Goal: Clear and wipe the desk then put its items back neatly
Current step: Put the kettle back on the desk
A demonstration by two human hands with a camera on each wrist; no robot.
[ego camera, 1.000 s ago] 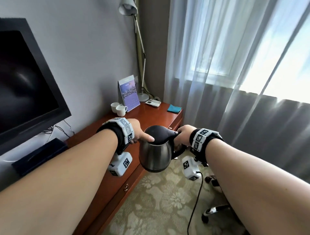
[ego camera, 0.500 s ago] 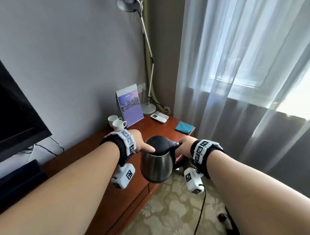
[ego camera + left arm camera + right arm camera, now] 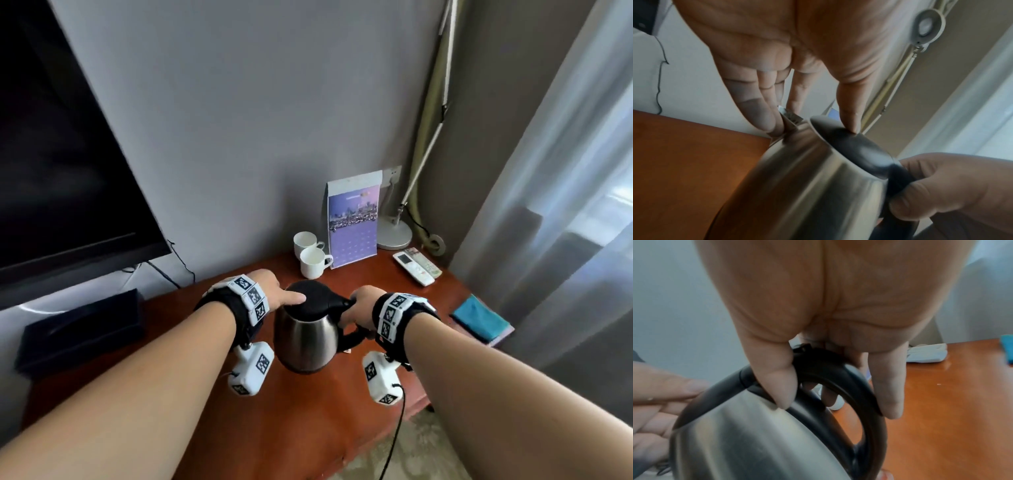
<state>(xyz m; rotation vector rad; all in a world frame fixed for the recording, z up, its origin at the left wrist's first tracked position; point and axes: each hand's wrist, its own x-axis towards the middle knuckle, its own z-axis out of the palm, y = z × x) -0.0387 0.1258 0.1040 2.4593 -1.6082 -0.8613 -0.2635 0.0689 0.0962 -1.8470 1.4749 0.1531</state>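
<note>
The person is holding a steel kettle (image 3: 306,337) over the middle of the wooden desk (image 3: 442,301). I cannot tell if the base is touching the wood or is just above it. The right hand (image 3: 363,306) is gripping the black handle (image 3: 849,378), with its fingers curled round it and the thumb lying on the top part. The left hand (image 3: 274,291) is staying mostly straight: its thumb is pressing on the black lid (image 3: 851,146), and the other fingers (image 3: 758,112) are lying against the spout side of the kettle. The lid is closed, so what is inside the kettle is hidden.

Behind the kettle, near the wall, two white cups (image 3: 312,254) are standing upright, one just beside the other. The nearer cup is looking empty inside; the farther one I cannot judge well. A calendar (image 3: 354,221) is standing just to the right of the cups. Further right, a lamp base (image 3: 394,233) is sitting at the back, and a white remote (image 3: 417,266) is lying in front of it. A blue cloth (image 3: 479,317) is lying at the right end of the desk. At the left, a dark box (image 3: 82,329) is resting under the TV (image 3: 61,154).
</note>
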